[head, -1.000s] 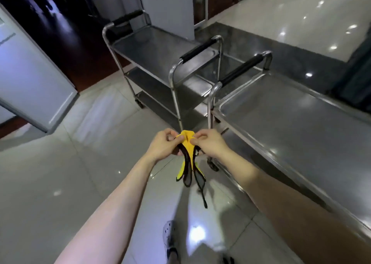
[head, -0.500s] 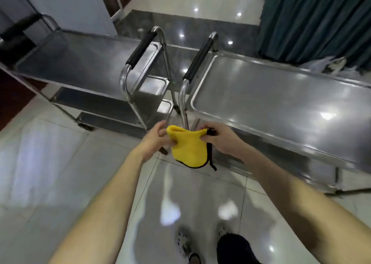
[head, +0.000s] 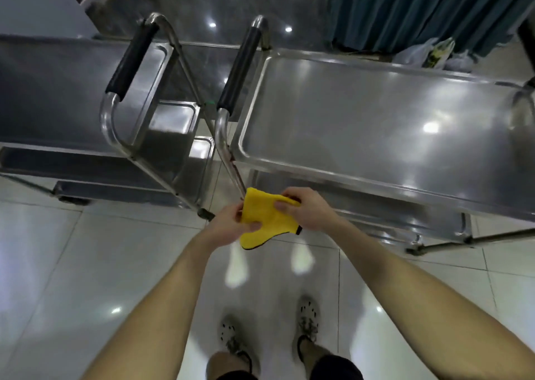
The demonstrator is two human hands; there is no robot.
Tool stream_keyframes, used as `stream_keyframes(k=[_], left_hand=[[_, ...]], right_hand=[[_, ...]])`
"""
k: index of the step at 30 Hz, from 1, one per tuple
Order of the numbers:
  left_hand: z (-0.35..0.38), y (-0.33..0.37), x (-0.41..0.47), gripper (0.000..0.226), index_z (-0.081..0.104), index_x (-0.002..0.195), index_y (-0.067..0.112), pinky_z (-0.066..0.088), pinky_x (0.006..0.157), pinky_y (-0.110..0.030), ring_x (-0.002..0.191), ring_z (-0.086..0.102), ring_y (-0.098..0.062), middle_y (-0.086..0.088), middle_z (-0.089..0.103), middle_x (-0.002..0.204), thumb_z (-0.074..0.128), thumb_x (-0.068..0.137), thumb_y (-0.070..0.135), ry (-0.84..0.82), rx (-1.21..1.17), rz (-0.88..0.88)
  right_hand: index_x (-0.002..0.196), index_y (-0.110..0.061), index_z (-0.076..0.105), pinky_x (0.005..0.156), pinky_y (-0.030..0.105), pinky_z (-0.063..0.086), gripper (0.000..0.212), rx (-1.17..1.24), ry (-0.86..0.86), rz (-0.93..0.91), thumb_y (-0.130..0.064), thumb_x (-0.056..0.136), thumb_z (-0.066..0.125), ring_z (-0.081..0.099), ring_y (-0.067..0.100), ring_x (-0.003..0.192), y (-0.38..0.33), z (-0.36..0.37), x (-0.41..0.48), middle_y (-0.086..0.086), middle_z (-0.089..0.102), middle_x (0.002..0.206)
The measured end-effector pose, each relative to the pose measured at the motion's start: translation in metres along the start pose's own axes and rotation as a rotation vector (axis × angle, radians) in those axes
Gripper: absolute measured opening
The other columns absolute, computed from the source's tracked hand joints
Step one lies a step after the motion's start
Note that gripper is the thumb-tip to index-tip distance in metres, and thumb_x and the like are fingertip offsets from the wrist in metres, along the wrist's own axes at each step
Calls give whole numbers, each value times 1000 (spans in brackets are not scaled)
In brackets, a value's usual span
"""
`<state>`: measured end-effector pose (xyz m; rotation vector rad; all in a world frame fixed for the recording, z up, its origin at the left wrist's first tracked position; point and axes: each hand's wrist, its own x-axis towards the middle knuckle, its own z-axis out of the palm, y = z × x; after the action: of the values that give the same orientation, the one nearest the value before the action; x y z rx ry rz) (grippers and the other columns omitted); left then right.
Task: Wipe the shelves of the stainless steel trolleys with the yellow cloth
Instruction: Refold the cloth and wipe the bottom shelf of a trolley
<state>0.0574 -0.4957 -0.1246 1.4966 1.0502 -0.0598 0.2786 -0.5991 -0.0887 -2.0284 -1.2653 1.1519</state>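
Note:
I hold a folded yellow cloth (head: 264, 220) with a dark edge in both hands, in front of me above the floor. My left hand (head: 228, 223) pinches its left side, my right hand (head: 307, 210) grips its upper right. Just beyond stands a stainless steel trolley (head: 376, 119) with a broad bare top shelf and a black-gripped handle (head: 238, 70). A second steel trolley (head: 58, 90) stands to its left, with its own black handle (head: 130, 64) and lower shelves showing.
Glossy white floor tiles (head: 86, 264) lie under me, with my two shoes (head: 269, 333) at the bottom. A dark teal curtain (head: 419, 6) hangs behind the right trolley, with plastic bags (head: 428, 52) at its foot. A dark stone floor strip (head: 202, 6) runs behind the trolleys.
My view has swung right and down, and I stand closer to the right trolley. The cloth, hanging in loose strips before, is now gathered into a flat folded pad between my hands.

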Motion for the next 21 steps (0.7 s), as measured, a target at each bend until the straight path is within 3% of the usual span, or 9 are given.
stream_keyframes(k=[4,6,8,10,13,15,17,19,21], left_hand=[[-6,-14,24,55,62,134,29,59,102,-47,119,71,-24,3,72,127,91,88,32,53,2,-3],[-17,-25,35,63,63,138,30,57,104,-47,120,68,-24,5,70,130,94,83,36,-113,169,-47],[-26,-39,44,64,64,143,17,54,108,-49,122,67,-29,-4,70,133,92,86,29,-241,324,-77],[-33,-53,51,54,66,137,7,57,101,-44,119,68,-32,-12,71,126,87,88,21,-193,200,-67],[-40,-66,66,32,71,125,13,61,84,-33,110,69,-33,-14,72,117,77,95,9,-104,-98,-46],[-41,-75,79,31,75,123,22,62,88,-40,111,71,-33,-11,74,120,76,95,9,-83,-277,-58],[-36,-90,92,42,70,129,29,61,82,-40,107,72,-30,-8,72,124,77,94,6,-39,-393,-96],[-23,-112,104,49,57,130,32,61,77,-44,102,72,-30,-9,70,122,77,95,3,14,-377,-92],[-1,-139,123,43,52,124,25,61,84,-51,101,68,-33,-13,67,119,76,97,1,65,-215,-4]], right_hand=[[104,-14,68,76,41,50,18,1,144,97,-31,105,65,62,25,90,17,22,2,5,66,95],[94,-17,63,65,34,43,15,61,242,142,-28,105,65,56,17,77,21,31,0,-2,60,82],[86,-24,59,62,30,36,19,149,346,191,-25,103,68,49,8,69,26,42,-3,-9,53,74],[82,-25,58,64,31,36,23,281,396,293,-29,96,76,49,11,69,30,56,-7,-9,51,73],[88,-16,64,71,31,48,47,542,318,512,-56,79,87,63,12,80,42,76,-13,-11,64,81],[103,-19,75,78,29,59,35,614,326,506,-48,87,85,74,19,95,61,99,-11,-7,78,97],[106,-29,72,70,17,57,13,657,423,468,-35,96,79,75,13,95,81,122,-6,-12,77,99],[113,-32,67,65,9,50,15,562,466,446,-32,100,75,70,0,86,103,142,3,-19,70,100],[130,-28,63,68,10,48,32,445,471,435,-36,101,73,66,-3,86,134,161,14,-22,65,104]])
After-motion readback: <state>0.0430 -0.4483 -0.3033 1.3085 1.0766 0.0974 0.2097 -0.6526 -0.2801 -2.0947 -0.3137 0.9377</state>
